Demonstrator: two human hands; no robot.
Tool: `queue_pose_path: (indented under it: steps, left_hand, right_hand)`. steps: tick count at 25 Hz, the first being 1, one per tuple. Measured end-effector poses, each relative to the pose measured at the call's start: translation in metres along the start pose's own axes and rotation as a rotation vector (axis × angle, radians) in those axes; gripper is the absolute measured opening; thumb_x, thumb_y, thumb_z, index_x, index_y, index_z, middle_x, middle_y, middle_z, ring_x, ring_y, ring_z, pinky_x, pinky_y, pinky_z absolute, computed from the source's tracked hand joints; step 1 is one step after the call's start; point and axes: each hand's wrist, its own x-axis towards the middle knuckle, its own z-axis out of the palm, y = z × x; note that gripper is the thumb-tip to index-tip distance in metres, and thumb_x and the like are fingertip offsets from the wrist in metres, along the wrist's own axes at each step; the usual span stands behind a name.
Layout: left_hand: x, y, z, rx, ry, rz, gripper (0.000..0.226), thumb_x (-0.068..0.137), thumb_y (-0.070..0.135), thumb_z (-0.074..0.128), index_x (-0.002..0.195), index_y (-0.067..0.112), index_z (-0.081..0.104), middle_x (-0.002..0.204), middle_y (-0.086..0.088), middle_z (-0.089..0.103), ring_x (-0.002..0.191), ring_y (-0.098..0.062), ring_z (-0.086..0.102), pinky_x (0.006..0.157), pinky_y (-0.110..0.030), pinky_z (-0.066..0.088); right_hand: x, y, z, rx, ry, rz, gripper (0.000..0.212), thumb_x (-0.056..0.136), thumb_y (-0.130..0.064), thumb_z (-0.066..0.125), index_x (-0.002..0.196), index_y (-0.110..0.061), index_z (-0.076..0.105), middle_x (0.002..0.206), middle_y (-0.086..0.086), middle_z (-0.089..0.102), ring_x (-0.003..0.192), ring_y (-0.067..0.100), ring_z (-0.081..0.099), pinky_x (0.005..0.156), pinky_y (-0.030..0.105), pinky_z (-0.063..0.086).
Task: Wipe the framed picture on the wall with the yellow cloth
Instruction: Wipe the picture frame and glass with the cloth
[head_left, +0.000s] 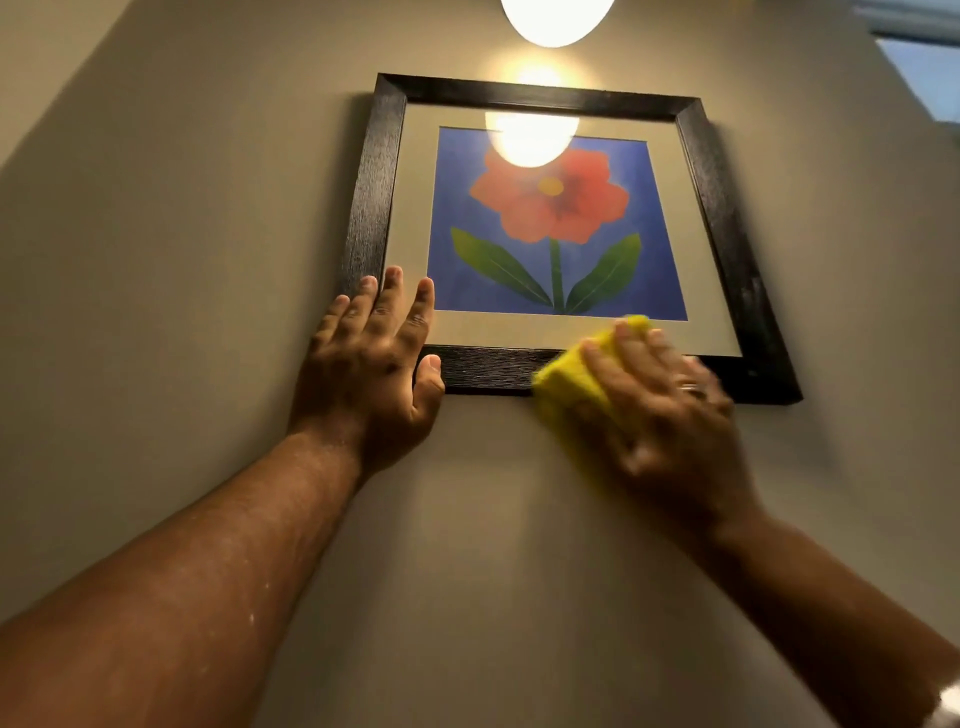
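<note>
A framed picture (550, 228) hangs on the wall: black wooden frame, beige mat, a red flower on blue behind glass. My left hand (374, 358) lies flat on the frame's lower left corner, fingers spread over the frame and mat, thumb on the bottom rail. My right hand (660, 410) presses a folded yellow cloth (566, 384) against the bottom rail, right of the middle. The cloth shows at the hand's left side and past the fingertips; the rest is hidden under the palm. The right hand is blurred.
A lit wall lamp (556, 15) glows just above the frame and is mirrored in the glass. The beige wall (182, 234) runs on all sides. A window edge (924, 62) shows at the top right.
</note>
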Motion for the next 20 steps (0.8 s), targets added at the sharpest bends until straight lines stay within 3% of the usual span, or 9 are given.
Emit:
queue_pose_path:
  steps: [2,4,8,10,12,14,16,17,20]
  left_hand:
    - [0.000,0.000,-0.001,0.007,-0.005,0.014,0.069,0.085,0.042,0.026,0.152,0.026,0.019,0.160,-0.016,0.021,0.146,-0.037,0.022,0.120,-0.048,0.017]
    - [0.001,0.000,-0.001,0.008,-0.002,0.014,0.069,0.084,0.042,0.025,0.151,0.028,0.020,0.160,-0.017,0.023,0.145,-0.038,0.023,0.119,-0.050,0.019]
    - [0.002,0.003,-0.001,0.037,-0.009,0.011,0.069,0.083,0.042,0.023,0.151,0.030,0.020,0.160,-0.017,0.022,0.145,-0.039,0.024,0.119,-0.050,0.019]
    - [0.001,0.003,-0.002,0.041,-0.016,0.014,0.069,0.084,0.042,0.023,0.151,0.029,0.020,0.160,-0.018,0.022,0.145,-0.040,0.024,0.119,-0.050,0.019]
    - [0.002,0.003,-0.003,0.045,-0.019,0.009,0.069,0.083,0.042,0.024,0.151,0.029,0.021,0.159,-0.019,0.022,0.144,-0.041,0.024,0.118,-0.051,0.019]
    - [0.002,0.004,-0.004,0.052,-0.027,0.011,0.069,0.083,0.041,0.023,0.151,0.029,0.022,0.159,-0.019,0.023,0.144,-0.041,0.024,0.118,-0.052,0.020]
    - [0.002,0.006,-0.005,0.057,-0.032,0.007,0.068,0.084,0.041,0.023,0.151,0.028,0.023,0.159,-0.019,0.024,0.144,-0.042,0.025,0.118,-0.053,0.021]
    - [0.002,0.007,-0.005,0.062,-0.033,0.008,0.068,0.084,0.042,0.023,0.151,0.028,0.023,0.158,-0.020,0.024,0.143,-0.042,0.026,0.118,-0.054,0.021]
    - [0.001,0.006,-0.005,0.071,-0.046,0.008,0.068,0.087,0.048,0.021,0.151,0.027,0.023,0.158,-0.020,0.025,0.143,-0.043,0.026,0.117,-0.055,0.023]
  right_hand:
    - [-0.011,0.054,-0.020,-0.030,-0.029,0.265,0.065,0.081,-0.055,0.034,0.140,-0.029,0.039,0.154,0.009,0.032,0.141,0.036,0.029,0.111,0.056,0.031]
    - [-0.006,0.058,-0.029,-0.029,-0.020,0.365,0.063,0.081,-0.053,0.038,0.140,-0.030,0.039,0.154,0.009,0.032,0.142,0.037,0.028,0.113,0.056,0.028]
    - [0.020,-0.040,0.008,0.080,-0.084,-0.046,0.058,0.087,-0.048,0.045,0.142,-0.031,0.033,0.157,0.006,0.027,0.146,0.030,0.018,0.117,0.048,0.013]
    - [0.018,-0.042,0.009,0.083,-0.102,-0.127,0.061,0.089,-0.048,0.042,0.145,-0.031,0.026,0.159,0.004,0.020,0.147,0.027,0.015,0.118,0.046,0.009]
    - [0.008,0.009,-0.002,0.023,-0.120,-0.008,0.066,0.086,-0.050,0.037,0.147,-0.031,0.021,0.160,0.004,0.016,0.147,0.025,0.014,0.118,0.046,0.009]
    - [-0.008,0.061,-0.017,-0.045,-0.129,0.265,0.070,0.084,-0.055,0.030,0.148,-0.030,0.016,0.161,0.006,0.010,0.148,0.029,0.010,0.118,0.051,0.009]
    - [-0.008,0.064,-0.023,-0.048,-0.111,0.462,0.071,0.086,-0.058,0.026,0.149,-0.027,0.013,0.161,0.010,0.007,0.147,0.034,0.006,0.118,0.055,0.006]
    - [-0.002,0.042,-0.017,-0.012,-0.102,0.430,0.071,0.087,-0.058,0.027,0.149,-0.027,0.012,0.161,0.011,0.005,0.147,0.035,0.003,0.118,0.055,0.002]
    - [-0.002,-0.025,-0.001,0.112,-0.173,0.049,0.072,0.086,-0.062,0.026,0.148,-0.031,0.009,0.161,0.004,0.001,0.148,0.028,-0.005,0.117,0.047,-0.006]
